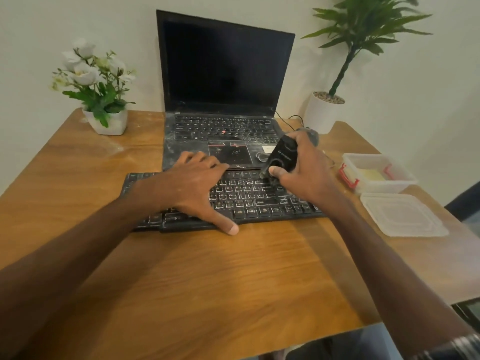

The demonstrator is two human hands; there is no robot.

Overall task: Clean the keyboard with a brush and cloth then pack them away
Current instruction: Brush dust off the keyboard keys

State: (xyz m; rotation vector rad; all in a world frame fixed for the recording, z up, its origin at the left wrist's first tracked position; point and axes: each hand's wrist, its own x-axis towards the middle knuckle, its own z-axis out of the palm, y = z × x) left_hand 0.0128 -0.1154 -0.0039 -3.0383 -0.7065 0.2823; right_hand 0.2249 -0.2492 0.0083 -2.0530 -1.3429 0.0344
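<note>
Left hand (192,185) presses flat on the keyboard (249,201), right hand (307,168) grips the brush (283,157); pushing hard could pop keys.

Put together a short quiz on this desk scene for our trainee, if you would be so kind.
1. True or false: the left hand holds the brush.
2. Where are the brush's bristles? A) on the near row at the left end of the keyboard; B) on its far rows, right of the middle; C) well above it, touching nothing.
3. Fill in: the lid of the clear container lies ____ the container.

Key
1. False: the right hand grips it, and the left hand rests spread on the keyboard.
2. B.
3. Beside: it is off, on the side nearer the camera.
</note>
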